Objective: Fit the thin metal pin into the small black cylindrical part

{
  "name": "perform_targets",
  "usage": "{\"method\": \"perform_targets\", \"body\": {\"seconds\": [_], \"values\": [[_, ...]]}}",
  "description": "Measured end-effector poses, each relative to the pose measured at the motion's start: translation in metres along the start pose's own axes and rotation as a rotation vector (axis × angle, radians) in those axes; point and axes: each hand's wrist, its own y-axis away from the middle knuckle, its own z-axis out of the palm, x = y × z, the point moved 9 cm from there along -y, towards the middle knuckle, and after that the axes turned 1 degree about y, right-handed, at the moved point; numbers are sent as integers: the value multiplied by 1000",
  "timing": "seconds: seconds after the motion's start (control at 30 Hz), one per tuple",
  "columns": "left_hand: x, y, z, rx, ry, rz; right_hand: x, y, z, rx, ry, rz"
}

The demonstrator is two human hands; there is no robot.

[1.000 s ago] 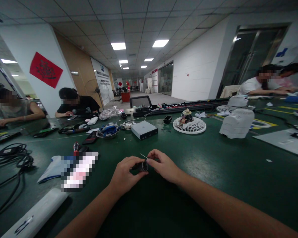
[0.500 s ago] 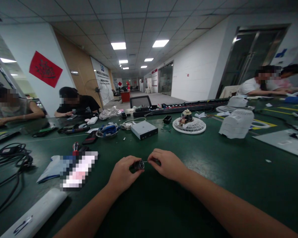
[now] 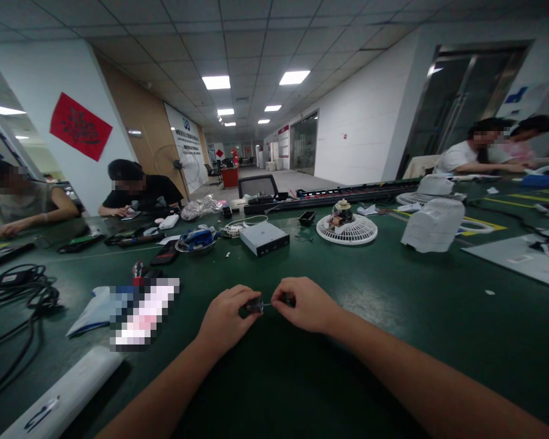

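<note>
Head view: 2 bare hands over a green ESD-mat workbench. L hand pinches a small dark cylindrical part in a narrow grip. R hand, just beside it, closes narrowly on the far end of a thin metal pin that runs from the part. The mat stretches a long way right of the R hand, with room to move, to 2 round white fan grilles and 2 white fan housings. Ahead: 1 silver-grey box, 1 metal bowl of blue parts. Left, near the L hand: 1 blurred packet, 1 coil of black cable. 4 co-workers sit well apart, around the bench.
</note>
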Motion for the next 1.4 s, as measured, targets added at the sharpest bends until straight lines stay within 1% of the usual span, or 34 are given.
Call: {"method": "perform_targets", "body": {"seconds": [0.1,0.2,0.27,0.37,0.47,0.53,0.63,0.73,0.83,0.9,0.93,1.0,1.07,1.1,1.17,1.23,1.33,1.4], "values": [[0,0,0,-9,-30,1,2,1,-4,28,67,23],[2,-1,1,-23,-55,15,-1,1,2,-28,20,-22],[3,-1,0,-19,-53,11,2,0,3,-22,-1,3],[4,-2,0,-31,-58,-5,6,0,3,12,66,51],[7,-2,3,-71,-64,8,2,-1,11,-53,31,6],[8,-2,4,-71,-66,14,2,-1,11,-51,11,9],[6,-2,2,-45,-85,-3,7,0,8,-6,87,49],[0,-3,2,-41,-99,-50,12,1,14,-72,145,86],[-7,-2,1,-23,-99,-100,22,3,20,-131,198,169],[-12,-2,0,-9,-97,-135,29,2,16,-93,218,223],[-14,-2,-1,-5,-97,-155,32,1,12,-51,216,246],[-18,-1,-1,-4,-91,-190,37,0,3,48,187,267],[-20,-2,-1,-12,-83,-213,40,-2,0,88,153,256],[-21,-2,-1,-19,-79,-220,41,-4,2,72,147,246],[-21,-2,1,-34,-75,-230,45,-6,9,-3,146,235],[-22,-2,2,-43,-73,-238,49,-6,16,-68,130,256],[-22,-1,3,-52,-66,-240,49,-5,14,-39,15,278],[-20,-1,3,-51,-63,-225,42,-5,11,6,-118,233]]}}
